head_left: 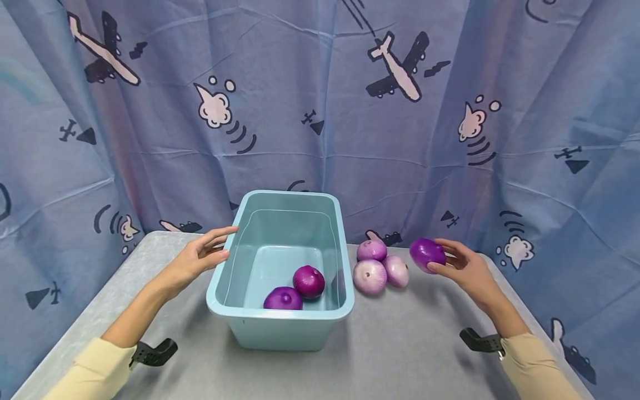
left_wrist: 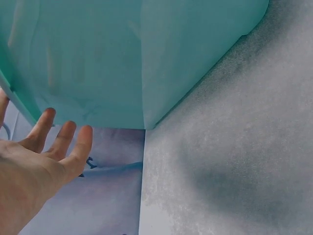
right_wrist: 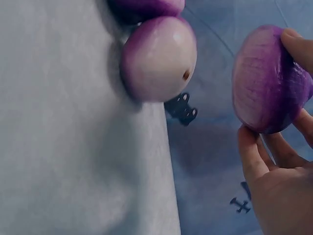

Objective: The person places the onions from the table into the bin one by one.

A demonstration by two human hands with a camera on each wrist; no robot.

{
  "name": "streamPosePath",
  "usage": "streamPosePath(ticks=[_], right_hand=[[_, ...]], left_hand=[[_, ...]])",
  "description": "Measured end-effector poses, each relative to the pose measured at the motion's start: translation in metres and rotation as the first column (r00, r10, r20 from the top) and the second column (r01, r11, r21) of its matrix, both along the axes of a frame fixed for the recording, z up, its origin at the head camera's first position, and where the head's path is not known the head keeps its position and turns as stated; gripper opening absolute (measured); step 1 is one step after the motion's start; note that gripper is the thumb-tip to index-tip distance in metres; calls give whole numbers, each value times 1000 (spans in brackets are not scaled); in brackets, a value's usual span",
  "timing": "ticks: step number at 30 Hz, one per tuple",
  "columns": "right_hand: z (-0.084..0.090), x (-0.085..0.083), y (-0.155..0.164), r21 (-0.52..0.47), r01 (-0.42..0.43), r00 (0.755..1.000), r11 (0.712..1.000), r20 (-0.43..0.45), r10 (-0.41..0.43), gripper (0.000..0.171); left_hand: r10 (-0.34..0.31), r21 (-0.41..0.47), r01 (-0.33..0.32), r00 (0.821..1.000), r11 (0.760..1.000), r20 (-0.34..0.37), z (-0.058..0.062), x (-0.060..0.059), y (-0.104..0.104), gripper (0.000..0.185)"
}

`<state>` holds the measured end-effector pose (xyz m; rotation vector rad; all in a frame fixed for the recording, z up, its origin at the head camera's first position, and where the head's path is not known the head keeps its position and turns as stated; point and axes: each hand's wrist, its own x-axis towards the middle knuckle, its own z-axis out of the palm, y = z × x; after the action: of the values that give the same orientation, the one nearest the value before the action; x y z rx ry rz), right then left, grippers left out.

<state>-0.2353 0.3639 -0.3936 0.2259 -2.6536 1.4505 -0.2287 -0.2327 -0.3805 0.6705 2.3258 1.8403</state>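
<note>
Right hand (head_left: pixel 467 269) pinches purple onion (head_left: pixel 427 254), well right of blue bin (head_left: pixel 280 319); left hand (head_left: pixel 200 258), fingers straight, probably touches bin's left wall.

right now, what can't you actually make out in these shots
- Whether the left hand touches the bin: in the head view the fingers end right at its rim; the left wrist view leaves it unsettled.
- The far side of the held onion: the right hand covers it in both the head and right wrist views.
- The three onions on the table: the right wrist view's top edge cuts one off.
- The bin's inside: the left wrist view shows only its outer wall.
</note>
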Motion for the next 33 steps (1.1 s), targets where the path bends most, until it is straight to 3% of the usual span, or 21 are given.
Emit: streamPosePath(ticks=[15,33], right_hand=[[19,0,-33,-69,-122,992,990,-35,120,62],[36,-3,-69,-184,-263,964,947,-84,251,57]], left_hand=[[-17,20,17,1000,1000,12,-1,-1,1,54],[23,21,-24,999,999,24,0,-1,1,53]])
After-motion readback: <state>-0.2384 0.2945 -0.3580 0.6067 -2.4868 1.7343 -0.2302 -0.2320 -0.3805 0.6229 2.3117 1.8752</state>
